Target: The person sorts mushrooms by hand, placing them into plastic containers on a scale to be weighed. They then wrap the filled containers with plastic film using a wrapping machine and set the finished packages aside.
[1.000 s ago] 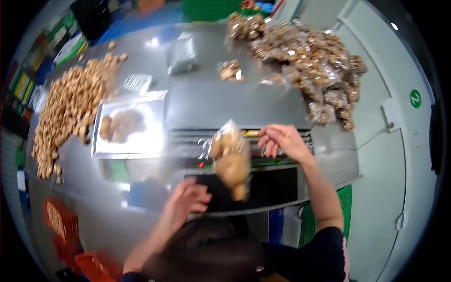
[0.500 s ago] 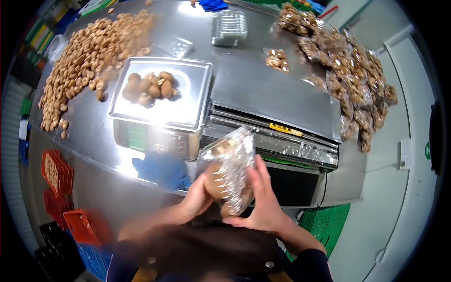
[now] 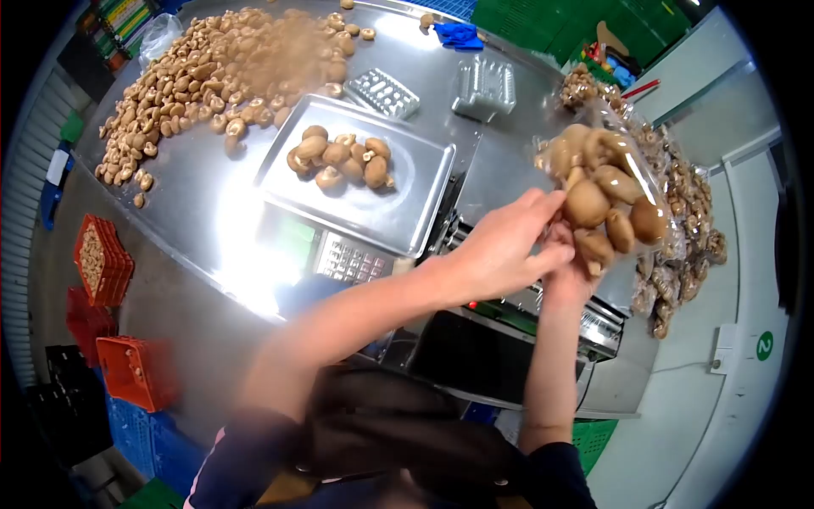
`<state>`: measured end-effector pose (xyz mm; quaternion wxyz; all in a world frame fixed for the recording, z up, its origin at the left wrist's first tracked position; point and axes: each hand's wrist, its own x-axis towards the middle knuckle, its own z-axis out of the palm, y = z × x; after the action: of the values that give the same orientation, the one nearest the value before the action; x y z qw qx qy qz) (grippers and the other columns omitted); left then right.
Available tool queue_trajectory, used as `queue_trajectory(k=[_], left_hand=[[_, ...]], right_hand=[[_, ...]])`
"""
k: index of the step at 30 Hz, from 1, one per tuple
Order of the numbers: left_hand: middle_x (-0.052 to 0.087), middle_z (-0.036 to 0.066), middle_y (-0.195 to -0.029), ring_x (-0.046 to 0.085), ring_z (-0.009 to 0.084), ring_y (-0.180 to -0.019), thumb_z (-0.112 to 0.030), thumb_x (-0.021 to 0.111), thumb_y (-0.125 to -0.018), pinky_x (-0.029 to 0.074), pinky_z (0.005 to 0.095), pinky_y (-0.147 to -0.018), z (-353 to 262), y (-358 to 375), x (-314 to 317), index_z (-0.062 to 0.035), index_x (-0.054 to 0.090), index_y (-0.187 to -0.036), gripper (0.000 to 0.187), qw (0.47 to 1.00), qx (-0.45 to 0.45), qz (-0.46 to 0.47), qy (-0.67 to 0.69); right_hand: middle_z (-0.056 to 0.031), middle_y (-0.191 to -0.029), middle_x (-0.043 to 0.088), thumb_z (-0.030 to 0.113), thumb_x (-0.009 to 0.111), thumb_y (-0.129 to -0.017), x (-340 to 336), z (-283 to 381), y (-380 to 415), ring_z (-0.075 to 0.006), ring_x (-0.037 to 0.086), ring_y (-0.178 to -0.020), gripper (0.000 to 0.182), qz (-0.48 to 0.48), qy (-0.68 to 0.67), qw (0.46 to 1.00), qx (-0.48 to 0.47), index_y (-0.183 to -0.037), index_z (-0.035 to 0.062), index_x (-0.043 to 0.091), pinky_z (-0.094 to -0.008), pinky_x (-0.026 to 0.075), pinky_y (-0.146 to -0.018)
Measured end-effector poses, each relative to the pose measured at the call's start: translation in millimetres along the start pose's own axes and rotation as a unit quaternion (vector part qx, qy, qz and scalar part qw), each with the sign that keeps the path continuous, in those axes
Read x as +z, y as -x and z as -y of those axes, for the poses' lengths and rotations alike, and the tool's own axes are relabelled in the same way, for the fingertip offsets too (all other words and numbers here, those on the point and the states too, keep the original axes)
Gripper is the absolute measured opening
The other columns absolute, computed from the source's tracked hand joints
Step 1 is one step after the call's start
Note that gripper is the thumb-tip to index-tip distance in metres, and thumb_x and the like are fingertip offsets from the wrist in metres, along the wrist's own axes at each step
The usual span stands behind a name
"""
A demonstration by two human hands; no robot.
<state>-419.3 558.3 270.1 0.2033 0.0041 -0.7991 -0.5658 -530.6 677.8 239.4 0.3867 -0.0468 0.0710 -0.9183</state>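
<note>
A clear film-wrapped pack of mushrooms (image 3: 615,191) is held up over the right side of the steel table, its brown caps showing through the shiny film. My left hand (image 3: 504,246) reaches across and pinches the pack's near left edge. Beneath that same edge, my right hand (image 3: 570,270) grips the pack from below, some of its fingers hidden behind the left hand and the mushrooms. Left of the hands, a silver scale (image 3: 415,229) carries a small heap of loose mushrooms (image 3: 343,159). Under my forearms lies the film-wrapping machine (image 3: 496,174), partly covered.
Loose mushrooms (image 3: 195,85) spread over the table's far left. Behind the scale lie a clear plastic tray (image 3: 381,93) and a stack of trays (image 3: 483,87), near a blue cloth (image 3: 459,36). Wrapped packs (image 3: 691,220) pile up at right. Red crates (image 3: 136,373) stand lower left.
Both hands have carried the pack up and to the right, away from the wrapping machine's front. Its mushrooms now show more fully through the film. The camera view has shifted.
</note>
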Motion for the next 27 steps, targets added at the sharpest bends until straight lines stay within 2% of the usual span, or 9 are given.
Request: queue_trajectory(k=[4,8,13,15,21,22,23,24,27], left_hand=[[0.056,0.014,-0.115,0.06,0.0239,-0.104,-0.014,0.064,-0.087,0.05,0.033,-0.084,-8.0,14.7,-28.1,-0.0006,0.045,-0.135,0.054,0.997,0.045,-0.069,0.012],[0.063,0.011,-0.112,0.065,0.018,-0.096,-0.006,0.06,-0.089,0.052,0.0289,-0.078,36.9,94.5,-91.2,-0.0009,0.054,-0.123,0.036,0.975,-0.193,-0.071,0.09],[0.063,0.013,-0.11,0.065,0.0174,-0.089,-0.011,0.058,-0.091,0.051,0.0249,-0.068,115.6,182.2,-162.8,-0.0013,0.053,-0.123,0.034,0.942,-0.234,-0.239,-0.011],[0.062,0.012,-0.113,0.063,0.016,-0.089,-0.012,0.059,-0.09,0.05,0.0268,-0.07,149.6,201.8,-193.4,-0.0014,0.052,-0.126,0.038,0.908,-0.294,-0.279,-0.108],[0.058,0.014,-0.119,0.058,0.0196,-0.097,0.001,0.056,-0.073,0.051,0.0331,-0.08,164.9,151.1,-212.7,0.0029,0.045,-0.135,0.063,0.879,-0.35,-0.29,-0.14],[0.059,0.014,-0.114,0.058,0.0192,-0.094,0.003,0.054,-0.071,0.052,0.0318,-0.078,192.7,155.7,-218.3,0.0027,0.044,-0.135,0.066,0.888,-0.334,-0.275,-0.157],[0.06,0.011,-0.106,0.059,0.0178,-0.088,0.005,0.053,-0.069,0.052,0.0297,-0.072,200.2,153.4,-221.9,0.0027,0.046,-0.132,0.064,0.908,-0.305,-0.25,-0.143],[0.061,0.01,-0.103,0.059,0.0166,-0.083,0.006,0.053,-0.069,0.052,0.0284,-0.069,191.3,144.0,-222.2,0.0028,0.048,-0.131,0.062,0.908,-0.325,-0.243,-0.1],[0.062,0.008,-0.094,0.059,0.0134,-0.068,0.008,0.053,-0.067,0.049,0.0246,-0.057,155.0,118.6,-215.2,0.0041,0.054,-0.12,0.053,0.901,-0.354,-0.249,-0.023]], right_hand=[[-0.0134,-0.115,0.051,0.015,0.07,-0.075,15.6,21.0,-51.5,-0.0228,0.045,-0.096,0.059,0.086,-0.173,0.981,0.019,-0.127,0.0019,0.048,-0.0265,0.039,-0.06],[-0.0184,-0.127,0.051,0.043,0.057,-0.091,47.6,172.3,-137.2,-0.0313,0.051,-0.116,0.06,0.153,-0.024,0.969,-0.194,-0.128,-0.0019,0.043,-0.0381,0.05,-0.093],[-0.0236,-0.131,0.05,0.027,0.05,-0.099,83.5,306.2,-196.5,-0.0314,0.05,-0.123,0.046,-0.014,0.497,0.772,-0.396,-0.126,-0.0093,0.042,-0.0403,0.047,-0.103],[-0.0213,-0.118,0.06,0.016,0.049,-0.098,79.9,244.8,-173.5,-0.0293,0.059,-0.111,0.031,0.017,0.515,0.825,-0.233,-0.118,-0.0063,0.052,-0.0399,0.049,-0.1],[-0.0142,-0.104,0.065,0.007,0.054,-0.09,-3.8,-38.2,-142.2,-0.0228,0.068,-0.08,0.032,0.007,0.706,0.693,0.142,-0.12,-0.0028,0.056,-0.0343,0.056,-0.068],[-0.0191,-0.094,0.067,0.01,0.057,-0.087,-25.5,-72.8,-136.4,-0.0299,0.069,-0.08,0.03,0.091,0.762,0.63,0.12,-0.111,-0.0088,0.058,-0.0408,0.056,-0.069],[-0.0241,-0.096,0.067,0.012,0.058,-0.084,-44.9,-101.1,-144.4,-0.0358,0.068,-0.088,0.036,0.213,0.882,0.419,0.048,-0.113,-0.0093,0.058,-0.0431,0.054,-0.075],[-0.0243,-0.097,0.067,0.012,0.058,-0.084,-59.2,-123.8,-147.0,-0.036,0.067,-0.089,0.036,0.25,0.912,0.324,0.013,-0.113,-0.009,0.058,-0.0429,0.054,-0.076],[-0.0251,-0.099,0.066,0.011,0.058,-0.081,-92.7,-169.2,-158.4,-0.0364,0.066,-0.092,0.037,0.126,0.905,0.389,0.117,-0.113,-0.0083,0.059,-0.0424,0.053,-0.079]])
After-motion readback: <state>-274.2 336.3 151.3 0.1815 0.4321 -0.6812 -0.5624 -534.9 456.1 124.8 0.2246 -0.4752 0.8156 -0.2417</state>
